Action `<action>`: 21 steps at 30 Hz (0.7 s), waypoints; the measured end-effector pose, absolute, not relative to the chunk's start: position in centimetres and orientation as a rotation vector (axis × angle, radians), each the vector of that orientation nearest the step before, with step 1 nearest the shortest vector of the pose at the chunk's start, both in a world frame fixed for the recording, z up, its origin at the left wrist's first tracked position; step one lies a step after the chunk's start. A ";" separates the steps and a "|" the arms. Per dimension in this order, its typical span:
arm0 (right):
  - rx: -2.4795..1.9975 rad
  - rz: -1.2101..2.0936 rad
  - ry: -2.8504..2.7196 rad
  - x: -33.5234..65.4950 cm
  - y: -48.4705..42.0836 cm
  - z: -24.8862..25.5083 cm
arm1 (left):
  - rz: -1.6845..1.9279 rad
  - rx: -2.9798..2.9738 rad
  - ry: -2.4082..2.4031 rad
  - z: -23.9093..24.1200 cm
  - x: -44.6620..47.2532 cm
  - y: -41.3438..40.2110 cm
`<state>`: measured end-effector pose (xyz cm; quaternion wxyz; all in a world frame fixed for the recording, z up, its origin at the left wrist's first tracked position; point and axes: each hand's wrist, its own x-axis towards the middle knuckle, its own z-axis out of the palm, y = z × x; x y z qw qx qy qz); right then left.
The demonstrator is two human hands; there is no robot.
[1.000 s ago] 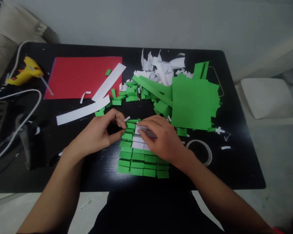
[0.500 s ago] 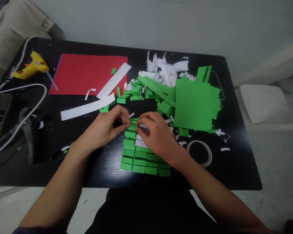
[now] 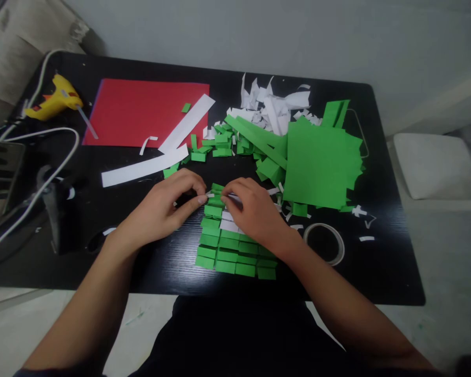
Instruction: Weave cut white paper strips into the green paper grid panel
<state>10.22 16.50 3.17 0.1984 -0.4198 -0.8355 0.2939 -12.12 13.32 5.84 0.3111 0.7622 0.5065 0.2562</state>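
A white paper piece covered in rows of folded green paper flaps lies flat on the black table in front of me. At the top of its left column, my left hand pinches a tiny white paper strip between thumb and index finger. My right hand is closed, its thumb and fingertips pressed together on the right edge of that same column. Its palm hides part of the flapped piece, where bare white paper shows beside the fingers.
Loose green flaps, white scraps and green sheets pile up beyond my hands. A red sheet, white strips and a yellow glue gun lie left. A tape roll sits by my right forearm.
My left fingertips have drawn slightly off the flaps, and the small white strip now shows at them. The right hand stays at the column. The whole view has shifted a little.
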 end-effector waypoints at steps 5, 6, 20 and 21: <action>-1.176 0.836 -2.313 10.3 16.5 2.9 | 0.602 2.137 1.285 4.8 -12.1 13.6; -1.175 0.835 -2.310 10.4 16.5 2.9 | 0.607 2.150 1.290 4.6 -12.0 13.7; -1.171 0.844 -2.311 10.4 16.5 3.0 | 0.648 2.194 1.328 3.8 -11.4 13.6; -1.169 0.845 -2.312 10.4 16.5 3.1 | 0.647 2.196 1.327 3.7 -11.4 13.6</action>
